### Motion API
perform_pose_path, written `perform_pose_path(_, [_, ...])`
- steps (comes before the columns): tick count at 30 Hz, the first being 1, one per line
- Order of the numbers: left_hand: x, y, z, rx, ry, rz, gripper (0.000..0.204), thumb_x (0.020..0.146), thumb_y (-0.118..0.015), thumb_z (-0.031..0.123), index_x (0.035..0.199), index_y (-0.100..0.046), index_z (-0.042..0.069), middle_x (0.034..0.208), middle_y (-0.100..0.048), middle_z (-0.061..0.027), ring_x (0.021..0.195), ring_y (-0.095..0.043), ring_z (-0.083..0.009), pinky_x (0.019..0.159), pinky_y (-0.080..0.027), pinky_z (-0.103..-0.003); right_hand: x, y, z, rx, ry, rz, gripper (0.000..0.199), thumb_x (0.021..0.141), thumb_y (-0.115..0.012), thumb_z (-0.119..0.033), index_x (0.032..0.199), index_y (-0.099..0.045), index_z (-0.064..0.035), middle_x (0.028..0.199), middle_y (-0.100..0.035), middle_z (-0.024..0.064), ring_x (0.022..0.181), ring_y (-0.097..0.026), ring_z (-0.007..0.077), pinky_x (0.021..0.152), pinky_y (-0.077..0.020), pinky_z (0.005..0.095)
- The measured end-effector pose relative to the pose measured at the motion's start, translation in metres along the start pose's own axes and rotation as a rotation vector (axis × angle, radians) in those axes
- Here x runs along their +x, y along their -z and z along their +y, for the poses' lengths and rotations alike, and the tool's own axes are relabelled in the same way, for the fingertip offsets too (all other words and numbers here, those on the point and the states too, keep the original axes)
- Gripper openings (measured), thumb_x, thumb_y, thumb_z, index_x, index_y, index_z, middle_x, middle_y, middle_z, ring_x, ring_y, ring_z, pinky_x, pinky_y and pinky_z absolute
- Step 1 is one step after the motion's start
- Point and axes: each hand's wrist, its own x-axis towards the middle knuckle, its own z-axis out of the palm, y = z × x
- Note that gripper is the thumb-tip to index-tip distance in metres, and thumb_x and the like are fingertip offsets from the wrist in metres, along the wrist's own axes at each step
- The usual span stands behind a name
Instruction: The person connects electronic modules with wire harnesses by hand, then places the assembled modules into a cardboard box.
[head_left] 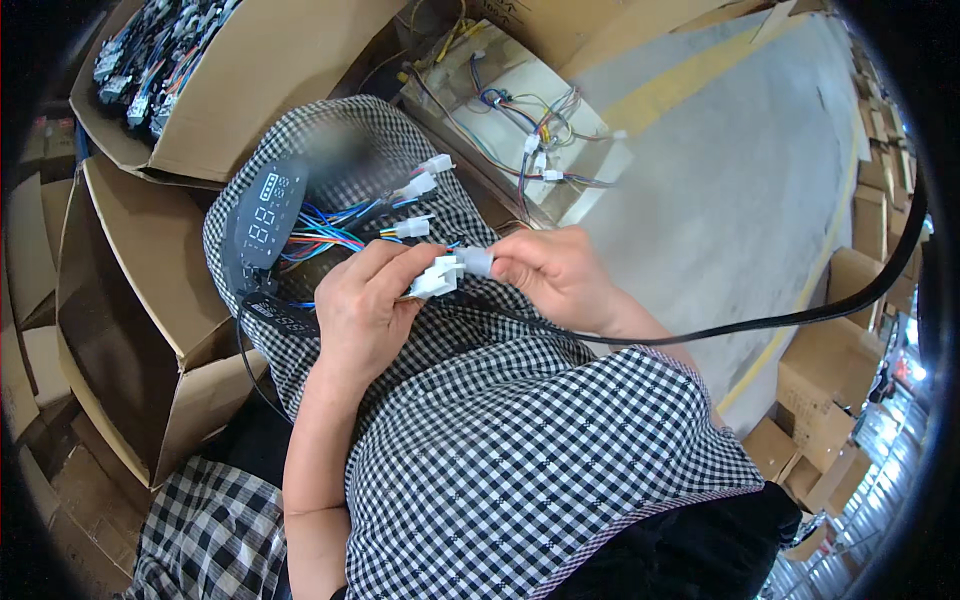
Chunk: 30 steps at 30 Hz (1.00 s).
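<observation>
My left hand point(362, 305) is closed on white plug connectors point(437, 279) at the end of coloured wires, in front of my lap. From the right, my right hand point(558, 278) pinches a translucent white connector point(477, 262) right beside them; whether the two are joined I cannot tell. Past my left hand, a black display panel point(268, 215) with light digits lies on the checked cloth, its bundle of blue, red and white wires point(325, 225) running rightward. More white connectors point(412, 228) end that bundle. A second display panel point(280, 315) is partly hidden by my left hand.
A carton full of wired parts point(165, 60) stands at the far left, another open carton point(135, 290) below it. Beyond my knees, a whitish board point(530, 110) carries a wire harness with connectors. A black cable point(760, 318) crosses from the right. Cartons point(825, 390) line the right.
</observation>
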Motion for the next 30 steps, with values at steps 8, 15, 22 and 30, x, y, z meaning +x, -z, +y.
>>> perform_pose_path(8, [-0.007, 0.003, 0.007, 0.111, -0.073, 0.052, 0.045, 0.058, -0.075, 0.004, 0.102, -0.072, 0.014, 0.079, -0.062, -0.0017, 0.069, -0.063, -0.0213, 0.059, -0.051, -0.034, 0.016, 0.012, -0.001, 0.741, -0.649, -0.466, 0.021, 0.099, -0.061, -0.020, 0.094, -0.067, -0.0010, 0.067, -0.051, -0.0086, 0.054, -0.036, 0.0002, 0.046, -0.0269, 0.0199])
perform_pose_path(15, [-0.017, 0.005, 0.002, 0.034, -0.037, -0.015, 0.045, 0.060, -0.076, 0.007, 0.104, -0.073, 0.014, 0.081, -0.062, -0.0011, 0.073, -0.064, -0.0204, 0.061, -0.051, -0.034, 0.016, 0.002, 0.002, 0.901, -0.779, -0.512, 0.020, 0.099, -0.061, -0.019, 0.099, -0.066, 0.0000, 0.070, -0.052, -0.0070, 0.054, -0.037, 0.0001, 0.047, -0.0272, 0.0191])
perform_pose_path(22, [-0.021, 0.037, 0.015, 0.380, -0.152, 0.212, 0.049, 0.057, -0.082, 0.020, 0.104, -0.073, 0.014, 0.077, -0.060, 0.0011, 0.070, -0.061, -0.0164, 0.060, -0.048, -0.032, 0.012, 0.006, 0.002, 0.839, -0.606, -0.476, 0.020, 0.100, -0.061, -0.022, 0.096, -0.066, -0.0029, 0.070, -0.053, -0.0062, 0.057, -0.041, 0.0016, 0.050, -0.0308, 0.0194])
perform_pose_path(30, [-0.050, 0.118, 0.085, 0.910, 0.146, 0.571, 0.024, 0.095, -0.058, 0.013, 0.108, -0.069, -0.005, 0.086, -0.064, -0.0129, 0.083, -0.055, -0.0217, 0.076, -0.048, -0.031, 0.039, 0.015, 0.019, 0.521, -0.577, 0.084, 0.021, 0.101, -0.057, -0.024, 0.097, -0.065, -0.0045, 0.065, -0.057, -0.0046, 0.050, -0.039, 0.0016, 0.046, -0.0274, 0.0194])
